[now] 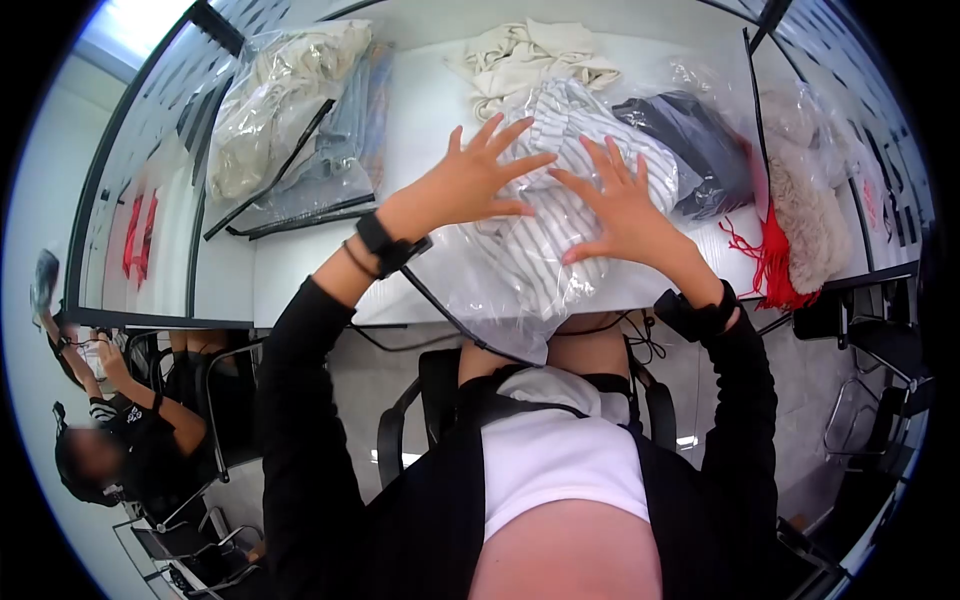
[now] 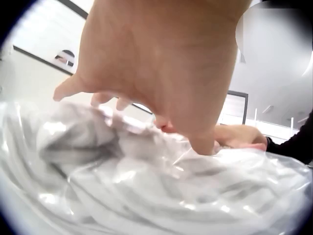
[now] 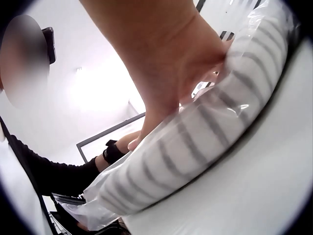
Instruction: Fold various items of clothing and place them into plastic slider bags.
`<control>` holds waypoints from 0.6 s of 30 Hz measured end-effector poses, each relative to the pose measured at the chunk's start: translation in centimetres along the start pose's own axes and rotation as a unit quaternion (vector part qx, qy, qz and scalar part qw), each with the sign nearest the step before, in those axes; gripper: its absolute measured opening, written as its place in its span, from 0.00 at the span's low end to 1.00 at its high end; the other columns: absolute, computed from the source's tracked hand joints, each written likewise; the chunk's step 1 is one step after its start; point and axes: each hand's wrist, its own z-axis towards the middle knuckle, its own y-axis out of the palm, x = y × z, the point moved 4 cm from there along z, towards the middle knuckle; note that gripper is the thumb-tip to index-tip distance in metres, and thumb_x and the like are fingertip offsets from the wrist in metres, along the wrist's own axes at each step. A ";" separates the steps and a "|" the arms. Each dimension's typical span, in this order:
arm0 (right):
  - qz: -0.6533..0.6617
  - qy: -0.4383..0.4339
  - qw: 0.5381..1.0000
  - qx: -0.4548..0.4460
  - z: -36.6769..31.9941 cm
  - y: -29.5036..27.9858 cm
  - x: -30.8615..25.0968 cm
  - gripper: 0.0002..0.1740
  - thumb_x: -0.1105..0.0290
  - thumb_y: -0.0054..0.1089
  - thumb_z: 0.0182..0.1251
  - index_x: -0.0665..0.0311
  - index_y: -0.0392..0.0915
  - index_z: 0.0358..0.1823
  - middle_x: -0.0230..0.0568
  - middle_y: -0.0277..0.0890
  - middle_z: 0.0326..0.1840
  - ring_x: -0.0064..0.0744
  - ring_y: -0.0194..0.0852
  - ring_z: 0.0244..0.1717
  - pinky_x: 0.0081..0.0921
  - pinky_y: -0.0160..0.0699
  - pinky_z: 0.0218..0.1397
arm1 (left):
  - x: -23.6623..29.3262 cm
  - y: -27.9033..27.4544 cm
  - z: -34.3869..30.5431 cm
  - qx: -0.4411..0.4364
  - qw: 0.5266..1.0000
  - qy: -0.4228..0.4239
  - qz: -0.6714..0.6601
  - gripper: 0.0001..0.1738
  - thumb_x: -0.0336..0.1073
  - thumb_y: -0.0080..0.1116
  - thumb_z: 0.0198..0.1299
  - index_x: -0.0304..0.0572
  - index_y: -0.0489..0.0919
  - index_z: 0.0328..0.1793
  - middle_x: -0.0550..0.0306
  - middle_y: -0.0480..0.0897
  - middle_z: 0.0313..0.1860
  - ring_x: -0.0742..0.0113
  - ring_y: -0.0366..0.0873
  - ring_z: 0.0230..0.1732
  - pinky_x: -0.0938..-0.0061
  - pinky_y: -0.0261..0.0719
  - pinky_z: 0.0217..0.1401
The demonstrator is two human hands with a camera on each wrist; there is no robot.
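Note:
A white garment with grey stripes (image 1: 560,235), inside a clear plastic bag (image 1: 480,290), lies on the white table in front of the person. The left hand (image 1: 470,180) is spread over the bag's left side, its fingers apart; in the left wrist view the hand (image 2: 161,63) arches over the bag (image 2: 146,186), its thumb tip at the plastic. On the right side the right hand (image 1: 625,215) has its fingers spread on the bag. The right wrist view shows that hand (image 3: 161,63) touching the top of the striped bundle (image 3: 195,142), which looks thick and rounded.
Bagged clothes (image 1: 290,110) and black straps (image 1: 300,220) lie at the left. A cream cloth (image 1: 540,55) sits behind the striped garment. To the right are a bagged dark garment (image 1: 690,140), red tassels (image 1: 775,265) and a furry beige item (image 1: 810,220). Another person (image 1: 130,430) is at far left.

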 end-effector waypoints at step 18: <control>0.002 0.055 0.994 -0.097 1.0 2.0 1.3 0.59 0.20 0.51 0.35 0.45 0.57 0.70 0.63 0.25 0.75 0.78 0.13 0.71 0.80 0.15 0.58 | -1.5 4.0 1.9 -0.150 0.985 -0.055 -0.071 0.52 0.77 0.54 0.39 0.78 0.53 0.73 0.44 0.39 0.76 0.28 0.36 0.73 0.20 0.49 0.54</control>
